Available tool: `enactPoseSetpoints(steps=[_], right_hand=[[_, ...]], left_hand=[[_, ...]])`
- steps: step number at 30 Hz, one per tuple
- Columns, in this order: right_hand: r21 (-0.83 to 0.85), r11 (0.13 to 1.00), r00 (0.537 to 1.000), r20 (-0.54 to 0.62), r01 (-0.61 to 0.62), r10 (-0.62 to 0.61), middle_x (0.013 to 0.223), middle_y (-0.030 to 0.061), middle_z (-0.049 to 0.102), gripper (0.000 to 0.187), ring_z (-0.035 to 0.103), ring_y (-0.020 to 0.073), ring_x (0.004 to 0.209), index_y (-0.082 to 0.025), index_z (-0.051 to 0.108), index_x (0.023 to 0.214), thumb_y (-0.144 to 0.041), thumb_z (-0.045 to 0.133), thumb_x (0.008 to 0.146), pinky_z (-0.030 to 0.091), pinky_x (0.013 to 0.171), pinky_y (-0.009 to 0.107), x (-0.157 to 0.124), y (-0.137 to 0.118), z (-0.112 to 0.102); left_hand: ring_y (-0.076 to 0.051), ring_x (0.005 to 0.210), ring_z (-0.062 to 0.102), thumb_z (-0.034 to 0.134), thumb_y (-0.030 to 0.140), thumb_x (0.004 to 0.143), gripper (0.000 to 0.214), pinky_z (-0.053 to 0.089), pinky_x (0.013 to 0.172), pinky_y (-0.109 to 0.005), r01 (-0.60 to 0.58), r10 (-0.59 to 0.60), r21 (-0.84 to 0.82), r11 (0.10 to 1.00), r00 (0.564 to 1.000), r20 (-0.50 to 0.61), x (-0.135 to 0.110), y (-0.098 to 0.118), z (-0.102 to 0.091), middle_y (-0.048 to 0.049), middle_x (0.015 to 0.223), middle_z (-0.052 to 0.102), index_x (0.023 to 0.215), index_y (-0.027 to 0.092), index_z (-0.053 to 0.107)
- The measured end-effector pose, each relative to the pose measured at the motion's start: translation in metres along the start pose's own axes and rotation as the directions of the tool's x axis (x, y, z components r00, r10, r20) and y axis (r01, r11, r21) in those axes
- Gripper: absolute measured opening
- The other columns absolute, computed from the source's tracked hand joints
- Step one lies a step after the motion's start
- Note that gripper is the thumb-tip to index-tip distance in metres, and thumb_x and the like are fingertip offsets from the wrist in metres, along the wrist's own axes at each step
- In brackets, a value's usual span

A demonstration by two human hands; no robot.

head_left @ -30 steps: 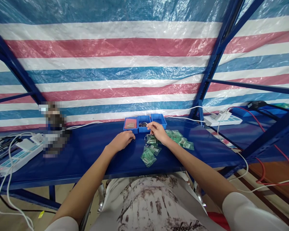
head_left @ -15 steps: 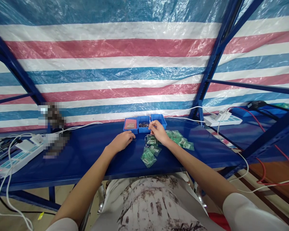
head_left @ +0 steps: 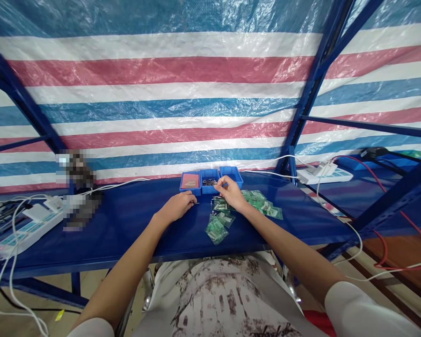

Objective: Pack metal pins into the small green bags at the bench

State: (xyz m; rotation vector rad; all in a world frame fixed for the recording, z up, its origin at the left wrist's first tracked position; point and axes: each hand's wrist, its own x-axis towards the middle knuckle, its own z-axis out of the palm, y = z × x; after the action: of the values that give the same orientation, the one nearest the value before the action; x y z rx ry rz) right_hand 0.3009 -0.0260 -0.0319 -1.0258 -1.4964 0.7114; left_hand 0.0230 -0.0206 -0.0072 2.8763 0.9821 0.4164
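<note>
Blue sheet metal forms the desk (head_left: 133, 224), a shelf of a blue rack backed by a tarpaulin (head_left: 168, 84) striped red, white and blue. At far left a white power strip (head_left: 28, 227) lies on the desk with white cables (head_left: 7, 276) hanging over the front edge; just to its right is a blurred patch that cannot be read.

Near the middle, the left hand (head_left: 177, 206) rests on the desk, fingers curled into a loose fist. Its grip is closed on a thin metal pin (head_left: 195, 203), whose tip juts out toward the right; how much of the pin lies inside the hand cannot be told.

Behind the hands, three small blue trays (head_left: 210, 179) stand side by side, touching. The left tray holds something reddish, the middle one a heap of small dark parts; the right one's contents cannot be made out.

The right hand (head_left: 231, 194) hovers at the front edge of the middle tray, thumb and forefinger pinched together. Whether they hold anything is too small to tell.

Below and to the right of that hand, small clear bags with green contents (head_left: 217, 227) are scattered on the desk, some overlapping, from the desk's front edge up past the wrist.

At far right a second white power strip (head_left: 324, 174) lies on the neighbouring shelf, beside a red cable (head_left: 389, 196).
</note>
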Motion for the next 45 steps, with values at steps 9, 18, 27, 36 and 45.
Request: enactPoseSetpoints(steps=[9, 18, 27, 36, 45], right_hand=[[0.039, 0.998, 0.998, 0.035, -0.049, 0.047, 0.081, 0.0022, 0.064, 0.035, 0.056, 0.0164, 0.053, -0.024, 0.067, 0.091, -0.058, 0.075, 0.086, 0.046, 0.041, 0.030, 0.000, 0.005, 0.002], [0.058, 0.997, 0.998, 0.043, -0.046, 0.044, 0.091, 0.0062, 0.073, 0.038, 0.056, 0.0160, 0.052, -0.023, 0.073, 0.092, -0.061, 0.070, 0.091, 0.048, 0.040, 0.031, 0.002, 0.006, 0.003], [0.058, 0.998, 0.998, 0.050, -0.035, 0.032, 0.093, 0.0063, 0.074, 0.037, 0.057, 0.0157, 0.053, -0.023, 0.073, 0.092, -0.059, 0.070, 0.092, 0.049, 0.041, 0.031, 0.003, 0.011, 0.002], [0.046, 0.998, 0.998, 0.048, -0.042, 0.040, 0.094, 0.0068, 0.074, 0.035, 0.058, 0.0159, 0.053, -0.023, 0.073, 0.090, -0.058, 0.070, 0.091, 0.049, 0.043, 0.031, 0.003, 0.011, 0.002], [0.054, 0.997, 0.998, 0.046, -0.048, 0.046, 0.096, 0.0072, 0.076, 0.037, 0.058, 0.0159, 0.054, -0.022, 0.073, 0.092, -0.059, 0.071, 0.089, 0.047, 0.045, 0.031, 0.003, 0.011, 0.002]], left_hand=[[-0.023, 0.101, 0.070, 0.047, 0.014, 0.107, 0.027, 0.054, 0.090, -0.031, -0.001, 0.001, 0.031, 1.000, 1.000, 0.016, -0.001, 0.003, -0.002, -0.0101, 0.117, 0.071, 0.116, 0.018, 0.072], [-0.023, 0.102, 0.070, 0.048, 0.013, 0.106, 0.027, 0.054, 0.091, -0.030, -0.002, 0.002, 0.029, 1.000, 1.000, 0.011, -0.002, 0.002, -0.002, -0.0102, 0.116, 0.070, 0.118, 0.018, 0.072], [-0.023, 0.101, 0.070, 0.048, 0.013, 0.106, 0.026, 0.053, 0.090, -0.031, 0.013, -0.013, 0.022, 1.000, 1.000, 0.022, -0.001, 0.003, -0.003, -0.0105, 0.116, 0.070, 0.114, 0.017, 0.072], [-0.023, 0.100, 0.070, 0.048, 0.013, 0.105, 0.027, 0.054, 0.090, -0.031, 0.012, -0.013, 0.025, 1.000, 1.000, 0.011, -0.002, 0.000, -0.002, -0.0106, 0.114, 0.071, 0.114, 0.017, 0.073], [-0.022, 0.100, 0.070, 0.048, 0.012, 0.105, 0.029, 0.054, 0.089, -0.030, 0.007, -0.007, 0.031, 0.999, 1.000, 0.011, -0.002, -0.003, 0.000, -0.0106, 0.115, 0.072, 0.115, 0.018, 0.074]])
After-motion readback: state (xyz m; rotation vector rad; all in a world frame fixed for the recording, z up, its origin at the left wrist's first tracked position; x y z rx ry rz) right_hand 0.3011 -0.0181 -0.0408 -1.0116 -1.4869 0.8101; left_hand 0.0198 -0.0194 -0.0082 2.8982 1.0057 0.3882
